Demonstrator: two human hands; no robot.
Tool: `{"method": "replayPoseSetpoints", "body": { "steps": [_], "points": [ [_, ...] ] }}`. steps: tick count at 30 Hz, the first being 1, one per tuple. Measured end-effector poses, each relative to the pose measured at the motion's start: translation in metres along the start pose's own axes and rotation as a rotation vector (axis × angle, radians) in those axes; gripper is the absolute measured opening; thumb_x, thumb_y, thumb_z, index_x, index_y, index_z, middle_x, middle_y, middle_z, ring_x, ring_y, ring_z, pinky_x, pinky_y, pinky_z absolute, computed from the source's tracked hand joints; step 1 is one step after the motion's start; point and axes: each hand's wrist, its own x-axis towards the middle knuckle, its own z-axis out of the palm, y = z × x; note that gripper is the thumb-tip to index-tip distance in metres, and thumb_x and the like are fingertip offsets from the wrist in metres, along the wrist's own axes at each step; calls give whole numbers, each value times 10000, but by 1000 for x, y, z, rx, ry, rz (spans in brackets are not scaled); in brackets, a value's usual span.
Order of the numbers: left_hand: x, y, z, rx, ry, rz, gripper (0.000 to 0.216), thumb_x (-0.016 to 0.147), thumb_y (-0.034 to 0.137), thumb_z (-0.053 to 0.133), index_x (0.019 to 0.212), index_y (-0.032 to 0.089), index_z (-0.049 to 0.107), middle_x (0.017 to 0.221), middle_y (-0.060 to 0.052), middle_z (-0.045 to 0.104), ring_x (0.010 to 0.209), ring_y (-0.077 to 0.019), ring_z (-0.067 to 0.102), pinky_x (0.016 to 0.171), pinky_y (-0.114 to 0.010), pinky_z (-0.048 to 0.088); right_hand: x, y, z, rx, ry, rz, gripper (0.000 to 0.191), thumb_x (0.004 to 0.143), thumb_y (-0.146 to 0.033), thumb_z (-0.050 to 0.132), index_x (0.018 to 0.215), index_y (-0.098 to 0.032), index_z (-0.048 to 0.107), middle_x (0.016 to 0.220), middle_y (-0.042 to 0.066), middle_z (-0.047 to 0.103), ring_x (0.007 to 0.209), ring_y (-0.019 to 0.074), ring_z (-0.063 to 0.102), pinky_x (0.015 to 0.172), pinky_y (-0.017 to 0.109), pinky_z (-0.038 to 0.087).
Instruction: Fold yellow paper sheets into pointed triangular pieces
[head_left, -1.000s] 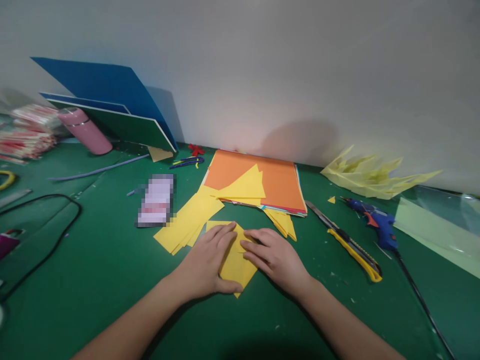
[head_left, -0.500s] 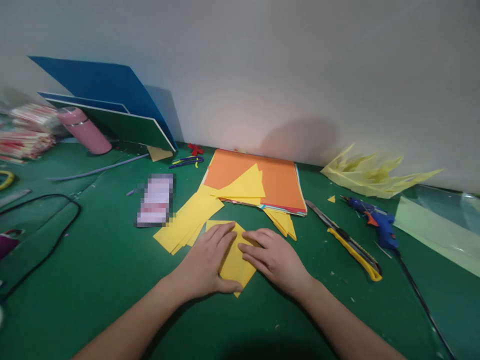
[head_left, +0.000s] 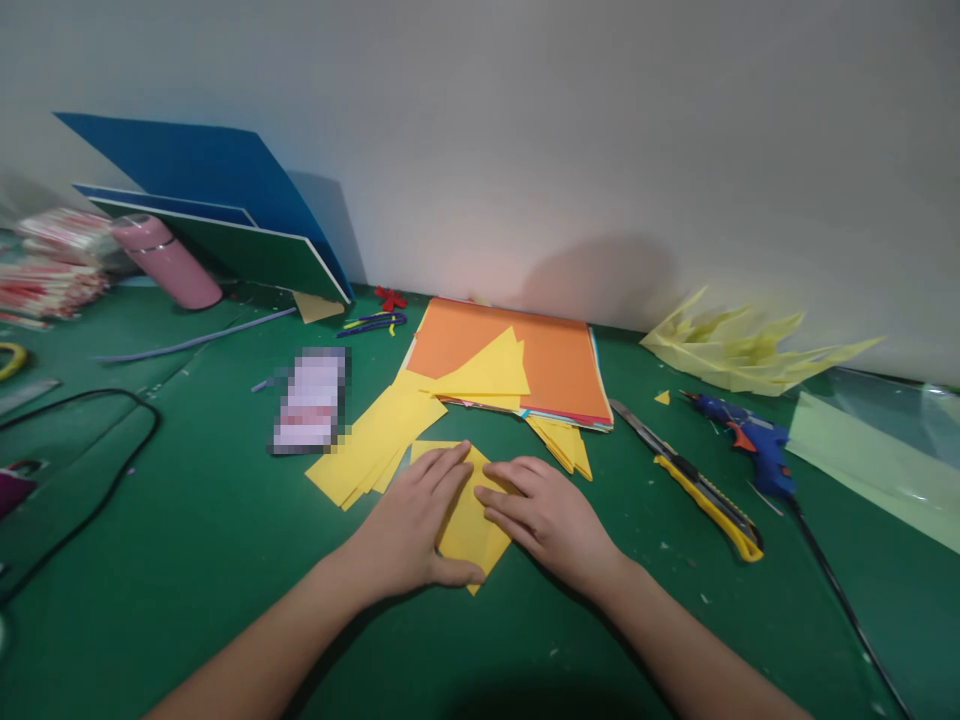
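Observation:
A folded sheet of yellow paper lies flat on the green tabletop, one corner toward me. My left hand rests over its left side, fingers stretched out and thumb apart near the bottom corner. From the other side, my right hand lays its extended fingers on the paper's right part. Both palms hide stretches of the edges. Yellow paper strips are fanned out behind my left hand. Folded yellow triangles lie on a stack of coloured paper with an orange sheet on top.
To the right are a yellow utility knife, blade extended, and a blue glue gun with its cord. A phone lies left. Further back are a leaning pink bottle, blue boards and pale yellow cut paper.

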Motion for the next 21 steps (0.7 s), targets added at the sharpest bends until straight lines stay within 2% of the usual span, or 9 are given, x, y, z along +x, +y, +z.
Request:
{"method": "replayPoseSetpoints", "body": {
  "steps": [5, 9, 13, 16, 21],
  "points": [
    [-1, -1, 1, -20, 0, -3, 926, 599, 589, 740, 1323, 106, 422, 1455, -210, 352, 1332, -370, 324, 1074, -532, 318, 1, 0, 0, -14, -14, -3, 212, 905, -222, 529, 1007, -165, 706, 1065, 107, 674, 878, 241, 565, 750, 371, 519],
    [-1, 0, 0, -34, 30, 5, 913, 611, 568, 744, 1345, 152, 397, 1484, -178, 313, 1348, -349, 303, 1087, -509, 303, 1, 0, -1, -47, -19, -30, 230, 921, -227, 503, 1018, -159, 700, 1041, 111, 679, 863, 232, 566, 746, 362, 518],
    [2, 2, -3, -15, -18, 6, 925, 608, 589, 730, 1373, 197, 387, 1490, -137, 320, 1323, -353, 334, 1067, -508, 328, 1, 0, -1, -64, -47, -39, 220, 917, -222, 512, 1021, -155, 694, 1016, 112, 679, 846, 227, 570, 738, 358, 517],
    [4, 4, -6, 1, -72, -14, 954, 594, 593, 736, 1377, 166, 396, 1469, -145, 358, 1320, -355, 335, 1075, -504, 319, 2, -1, -2, -69, -50, -45, 210, 911, -214, 520, 1015, -152, 692, 1035, 114, 676, 855, 228, 571, 744, 355, 516],
    [5, 6, -8, 6, -123, -50, 967, 606, 582, 735, 1378, 112, 391, 1476, -166, 336, 1341, -364, 300, 1090, -509, 300, 3, -1, -2, -57, -47, -44, 201, 902, -206, 534, 1006, -142, 694, 1030, 111, 680, 851, 229, 564, 740, 357, 517]
  ]
}}
